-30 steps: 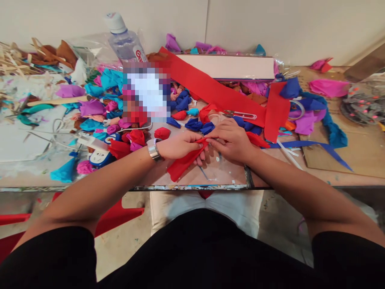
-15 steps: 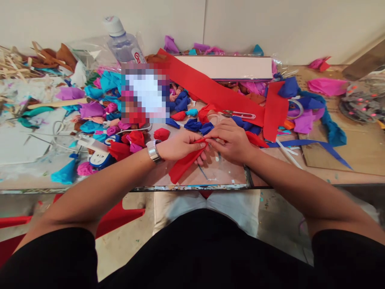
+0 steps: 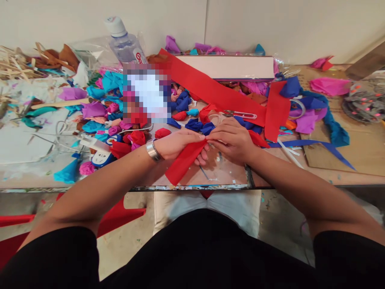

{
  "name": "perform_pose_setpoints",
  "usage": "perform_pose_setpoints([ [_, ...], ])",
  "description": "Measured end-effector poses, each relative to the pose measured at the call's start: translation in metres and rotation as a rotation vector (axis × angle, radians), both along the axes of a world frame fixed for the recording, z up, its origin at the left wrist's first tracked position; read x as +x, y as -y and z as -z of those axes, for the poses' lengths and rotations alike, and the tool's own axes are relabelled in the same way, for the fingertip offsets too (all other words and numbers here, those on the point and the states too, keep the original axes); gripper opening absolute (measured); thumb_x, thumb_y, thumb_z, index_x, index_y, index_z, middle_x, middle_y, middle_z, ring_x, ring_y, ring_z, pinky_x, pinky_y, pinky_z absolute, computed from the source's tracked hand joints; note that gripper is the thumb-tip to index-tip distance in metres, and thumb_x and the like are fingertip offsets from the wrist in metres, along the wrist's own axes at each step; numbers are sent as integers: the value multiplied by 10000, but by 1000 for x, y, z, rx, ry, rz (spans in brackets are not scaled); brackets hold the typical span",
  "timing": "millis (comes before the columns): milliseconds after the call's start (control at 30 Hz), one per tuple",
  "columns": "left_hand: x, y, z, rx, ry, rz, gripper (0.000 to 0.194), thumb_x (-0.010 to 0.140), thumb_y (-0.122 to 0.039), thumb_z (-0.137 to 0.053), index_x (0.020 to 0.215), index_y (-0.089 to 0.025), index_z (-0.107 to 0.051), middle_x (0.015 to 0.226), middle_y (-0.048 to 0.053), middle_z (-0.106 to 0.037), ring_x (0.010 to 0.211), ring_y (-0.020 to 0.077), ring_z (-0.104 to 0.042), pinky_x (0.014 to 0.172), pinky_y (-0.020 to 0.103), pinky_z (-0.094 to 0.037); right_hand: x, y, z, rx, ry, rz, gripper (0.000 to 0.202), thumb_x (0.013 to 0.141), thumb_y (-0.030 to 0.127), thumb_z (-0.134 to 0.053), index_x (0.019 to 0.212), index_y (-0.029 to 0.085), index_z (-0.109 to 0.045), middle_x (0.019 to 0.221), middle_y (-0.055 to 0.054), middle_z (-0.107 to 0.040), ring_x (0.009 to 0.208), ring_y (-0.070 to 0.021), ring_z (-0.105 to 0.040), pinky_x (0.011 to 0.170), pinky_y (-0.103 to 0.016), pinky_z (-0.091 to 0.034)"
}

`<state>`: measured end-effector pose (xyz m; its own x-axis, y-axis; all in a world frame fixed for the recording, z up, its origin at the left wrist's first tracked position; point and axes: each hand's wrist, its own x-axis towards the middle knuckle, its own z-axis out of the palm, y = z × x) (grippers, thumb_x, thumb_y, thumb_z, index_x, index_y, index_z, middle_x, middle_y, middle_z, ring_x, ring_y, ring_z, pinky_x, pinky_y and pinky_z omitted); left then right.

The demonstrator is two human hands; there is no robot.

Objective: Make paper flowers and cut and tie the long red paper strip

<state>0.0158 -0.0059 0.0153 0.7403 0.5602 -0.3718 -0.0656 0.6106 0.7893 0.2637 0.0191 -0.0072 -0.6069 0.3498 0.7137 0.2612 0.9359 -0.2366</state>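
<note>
A short strip of red crepe paper point(image 3: 184, 163) hangs slanting down between my hands over the table's front edge. My left hand point(image 3: 176, 143), with a metal band on its wrist, pinches the upper end of the strip between thumb and fingers. My right hand point(image 3: 233, 140) is closed at that same end, its fingertips meeting the left thumb; its grip on the paper is partly hidden. Just beyond the right hand lie thread snips point(image 3: 245, 115) on a long red crepe paper strip point(image 3: 210, 89). Blue crumpled pieces point(image 3: 194, 125) lie beyond both hands.
A plastic bottle point(image 3: 124, 46) stands at the back left near a pixelated bright patch. A power strip point(image 3: 102, 157) and its cable lie left among crumpled coloured paper pieces. Wooden sticks point(image 3: 18, 66) are heaped far left. Cardboard point(image 3: 363, 148) covers the right side.
The red strip between my hands has spread flatter and wider, its lower end shifting slightly left. Both hands stay at its upper end, with small finger movements.
</note>
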Motion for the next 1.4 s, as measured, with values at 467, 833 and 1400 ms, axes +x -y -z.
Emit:
perform_pose_setpoints([
  [467,3,0,3,163,-117,-41,376,924,-444,-839,929,-86,-725,821,109,-793,680,177,-788,667,268,-671,-2,3,0,-52,21,41,102,1039,311,-703,1066,274,-794,961,-38,-825,942,-232,-736,1035,-473,-543],
  [833,4,2,-5,770,-403,71,288,1059,-392,-614,922,-145,-676,818,43,-772,669,132,-750,646,210,-607,0,2,1,-139,-6,110,100,1016,296,-679,994,246,-762,938,-47,-802,933,-240,-728,968,-435,-533],
  [1400,5,4,3,664,-333,110,466,1073,-551,-572,976,-122,-727,983,144,-814,853,193,-808,812,287,-681,-1,8,0,-233,45,43,203,1005,327,-713,1184,232,-727,1081,-72,-827,1009,-258,-749,935,-417,-538],
])
